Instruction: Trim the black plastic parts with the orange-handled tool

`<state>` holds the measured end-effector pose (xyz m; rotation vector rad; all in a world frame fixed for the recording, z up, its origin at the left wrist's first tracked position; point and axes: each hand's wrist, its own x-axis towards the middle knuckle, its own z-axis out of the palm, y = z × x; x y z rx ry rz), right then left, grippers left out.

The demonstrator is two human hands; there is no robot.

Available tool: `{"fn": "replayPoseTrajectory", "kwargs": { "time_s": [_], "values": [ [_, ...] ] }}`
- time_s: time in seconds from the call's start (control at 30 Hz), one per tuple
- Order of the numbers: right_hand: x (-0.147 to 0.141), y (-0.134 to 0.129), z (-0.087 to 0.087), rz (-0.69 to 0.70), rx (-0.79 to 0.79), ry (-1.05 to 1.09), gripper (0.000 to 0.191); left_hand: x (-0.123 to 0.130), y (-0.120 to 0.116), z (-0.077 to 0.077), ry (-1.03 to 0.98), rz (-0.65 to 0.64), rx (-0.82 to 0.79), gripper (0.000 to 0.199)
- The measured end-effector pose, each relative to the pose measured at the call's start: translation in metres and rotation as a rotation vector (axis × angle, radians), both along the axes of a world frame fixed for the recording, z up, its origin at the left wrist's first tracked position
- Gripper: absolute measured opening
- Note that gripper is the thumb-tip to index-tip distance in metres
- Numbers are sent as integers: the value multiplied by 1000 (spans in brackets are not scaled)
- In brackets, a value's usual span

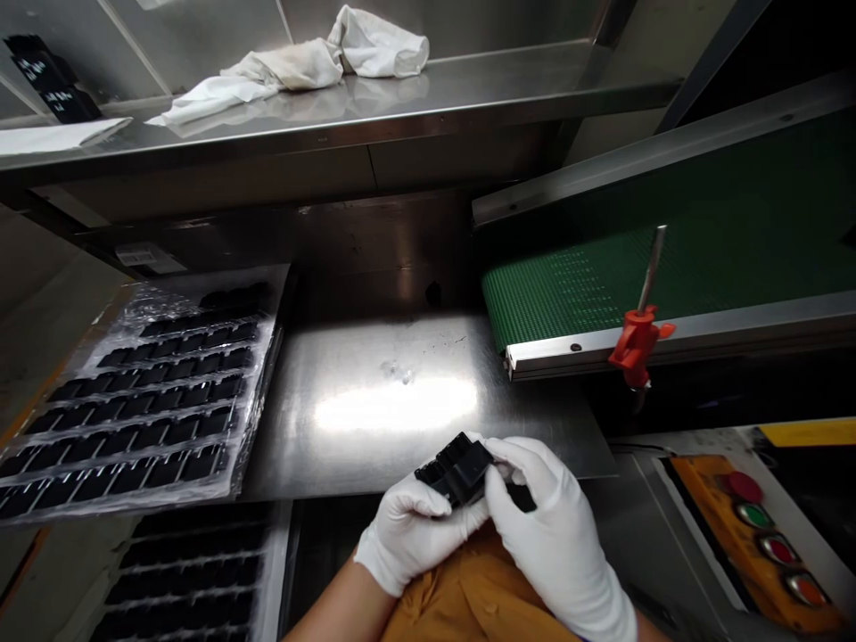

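A small black plastic part [458, 468] with ridged, block-like sections is held close to my body, just past the metal table's front edge. My left hand [418, 530], in a white glove, grips it from below and the left, thumb along its near side. My gloved right hand [545, 513] pinches its right end between thumb and fingers. The fingertips under the part are hidden. To the left lies a plastic-wrapped tray [227, 481] filled with rows of similar black parts [151, 435].
A steel table [381, 455] extends ahead under a shelf [468, 98] bearing white cloths [287, 67] and black parts [53, 80]. At right, a green conveyor belt [702, 232] carries a red clamp [635, 343] on its rail. An orange button box [755, 535] sits lower right. Another filled tray [187, 571] is below left.
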<state>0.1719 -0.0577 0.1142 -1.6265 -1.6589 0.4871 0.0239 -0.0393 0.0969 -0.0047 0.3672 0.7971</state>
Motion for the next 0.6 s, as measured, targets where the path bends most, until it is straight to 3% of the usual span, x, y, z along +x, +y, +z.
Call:
{"fn": "replayPoseTrajectory", "kwargs": {
  "time_s": [0.17, 0.4, 0.6],
  "values": [
    [-2, 0, -3, 20, -83, 36, 28, 0, -1, 4, 122, 27, -69, 76],
    [-8, 0, -11, 34, -183, 128, 27, -2, -3, -1, 195, 41, -70, 77],
    [-7, 9, -10, 117, -442, 569, 19, -4, -5, -9, 240, 101, -126, 66]
  ]
}}
